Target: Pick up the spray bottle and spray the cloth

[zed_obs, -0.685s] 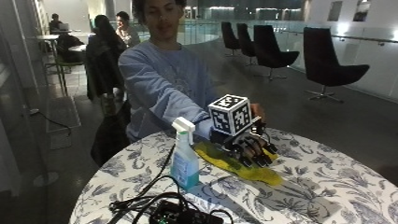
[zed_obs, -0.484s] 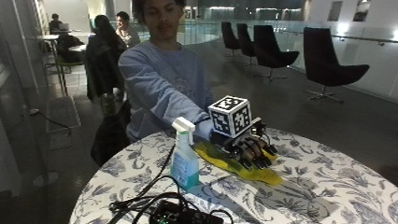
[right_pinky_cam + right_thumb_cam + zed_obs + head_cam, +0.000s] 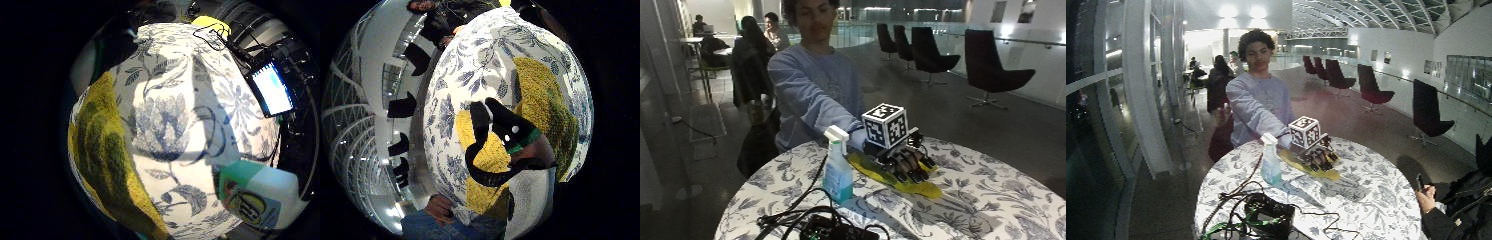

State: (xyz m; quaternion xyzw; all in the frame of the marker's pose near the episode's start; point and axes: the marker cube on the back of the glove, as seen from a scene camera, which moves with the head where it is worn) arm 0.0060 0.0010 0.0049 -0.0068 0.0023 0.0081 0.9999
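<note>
Round tabletop [image 3: 986, 200] with a blue floral cover, filling the lower half of the outside view; dim hall with dark chairs [image 3: 993, 70] behind, upper right of the frame. Yellow cloth [image 3: 916, 188] spread flat near the frame's centre, one end trailing toward the lower right. Gloved grip [image 3: 906, 165] lying over the cloth, palm down, fingers only slightly bent and pointing toward the lower right, nothing clasped; fingertips at or just above the cloth, contact not clear. Same seen from the thumb-side palm view: black fingers [image 3: 492, 125] stretched out over the yellow cloth [image 3: 545, 110], closed on nothing. Bottle [image 3: 838, 172] upright just left of centre in the outside view, beside the cloth's near edge, apart from the grip, white spray head on top, blue-green liquid inside. Label end of the bottle [image 3: 260, 200] at the lower right of the little-finger palm view, standing on the floral cover beside the cloth [image 3: 107, 165]. Black cables [image 3: 800, 220] and a dark box [image 3: 833, 231] at lower left of the outside view.
</note>
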